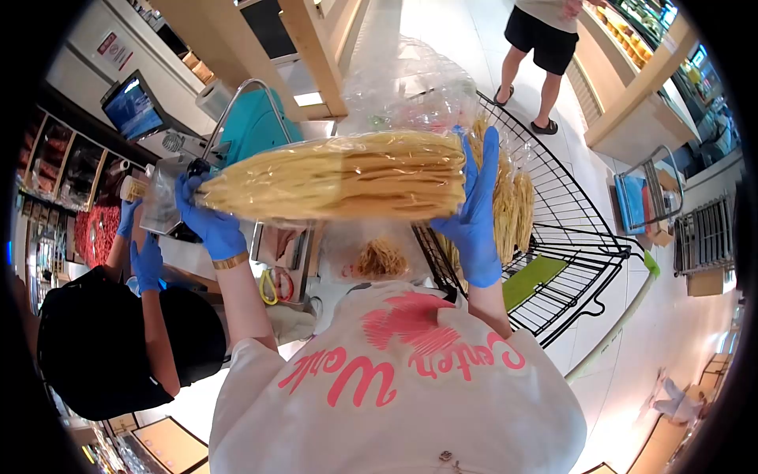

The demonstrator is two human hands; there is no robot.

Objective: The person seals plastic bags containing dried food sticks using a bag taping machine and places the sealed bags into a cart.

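Note:
A long clear plastic bag of pale yellow dried strips (339, 175) stretches sideways in front of me, held up between both blue-gloved hands. The fingers of my left hand (209, 217) are closed round its narrow, gathered left end. At the wide right end, my right hand (478, 229) grips with its palm against the bag, thumb low and long fingers pointing up. Below the bag, a small heap of brownish strips (382, 258) lies in clear plastic. More yellow strips (513, 209) sit in the black wire cart (564, 265) behind my right hand.
A co-worker in black (118, 340) with blue gloves stands at my left, near red goods (99, 233). A scale (166, 193), a screen (134, 107) and a teal container (253, 126) are nearby. Another person in black shorts (542, 35) stands ahead in the aisle.

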